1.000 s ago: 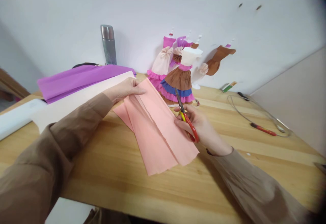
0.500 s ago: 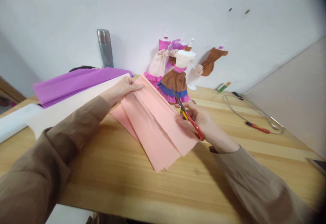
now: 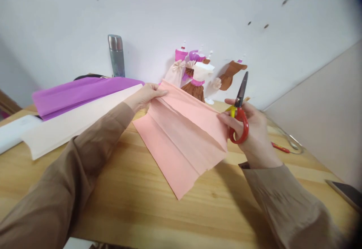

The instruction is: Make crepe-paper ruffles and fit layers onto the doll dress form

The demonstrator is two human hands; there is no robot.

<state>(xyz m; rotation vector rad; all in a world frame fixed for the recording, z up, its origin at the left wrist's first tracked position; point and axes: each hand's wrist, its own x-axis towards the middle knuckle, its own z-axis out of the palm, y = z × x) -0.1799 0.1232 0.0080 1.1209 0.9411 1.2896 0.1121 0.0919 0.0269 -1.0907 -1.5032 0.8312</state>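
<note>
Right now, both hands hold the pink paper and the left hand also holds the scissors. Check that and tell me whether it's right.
Not quite: the head view shows the scissors in the right hand, not the left hand. Both hands do hold the pink paper.

Craft workspace, indoor; home or studio, cannot tell. Wooden tabletop [image 3: 127, 207] set against pale wall [image 3: 147, 15]; pink paper [image 3: 178, 128], purple paper [image 3: 85, 95] and cream paper [image 3: 70, 128], large sheets; scissors [image 3: 239, 102], red-handled; miniature dress forms [image 3: 202, 72] in coloured gowns; flask [image 3: 117, 56], metal-capped.
</note>
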